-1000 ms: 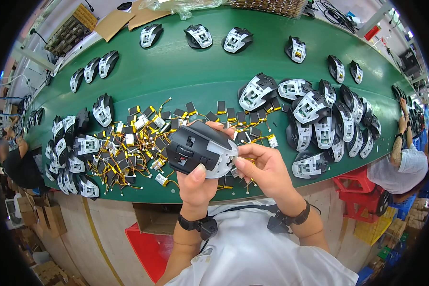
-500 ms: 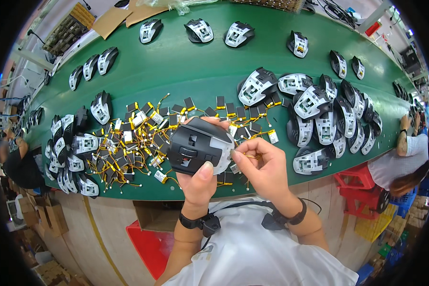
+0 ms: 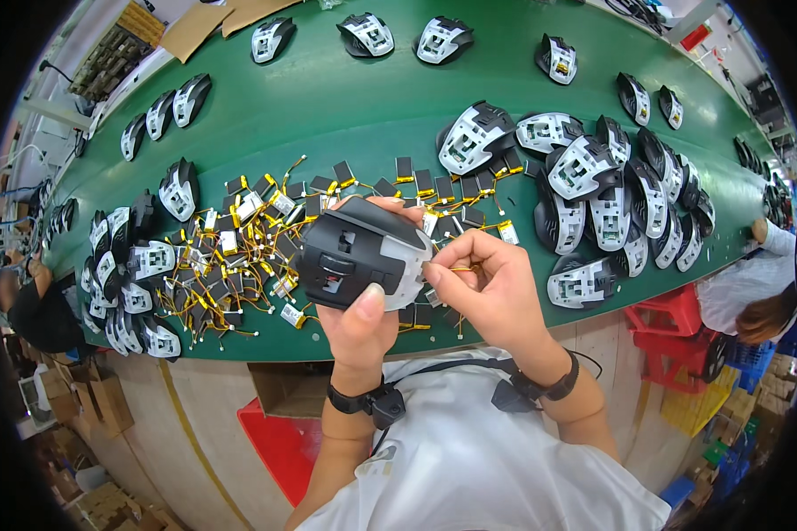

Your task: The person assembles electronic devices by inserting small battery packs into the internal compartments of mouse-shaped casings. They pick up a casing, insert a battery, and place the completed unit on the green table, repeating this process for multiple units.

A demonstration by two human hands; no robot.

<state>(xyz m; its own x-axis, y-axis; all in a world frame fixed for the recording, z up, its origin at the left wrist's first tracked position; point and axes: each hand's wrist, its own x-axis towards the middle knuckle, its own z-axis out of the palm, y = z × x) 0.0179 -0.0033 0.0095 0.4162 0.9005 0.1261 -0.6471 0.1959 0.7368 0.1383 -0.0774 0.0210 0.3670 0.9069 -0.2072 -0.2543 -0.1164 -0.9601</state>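
My left hand (image 3: 360,332) grips a black and grey computer mouse (image 3: 350,257) above the table, thumb on the near side and fingertips over the far side. Its wheel slot shows in the upper shell. At the mouse's right end, my right hand (image 3: 496,292) is closed in a pinch, with thumb and forefinger against the pale edge. A bit of thin yellowish wire seems to show by the fingers, but what they pinch is too small to make out. Behind and left of the mouse lies a heap of small battery packs (image 3: 228,241) with yellow tape and wires.
A pile of part-built mice (image 3: 584,168) lies on the green table (image 3: 354,111) at right, another pile (image 3: 150,261) at left. More mice (image 3: 445,42) stand along the far side. Red stools (image 3: 669,341) and a person (image 3: 753,283) are at right; another person (image 3: 40,305) sits at left.
The whole view has shifted slightly, with the table's things sitting a little higher. Both hands keep hold at the mouse, right fingertips still at its edge. The person at right has shifted posture.
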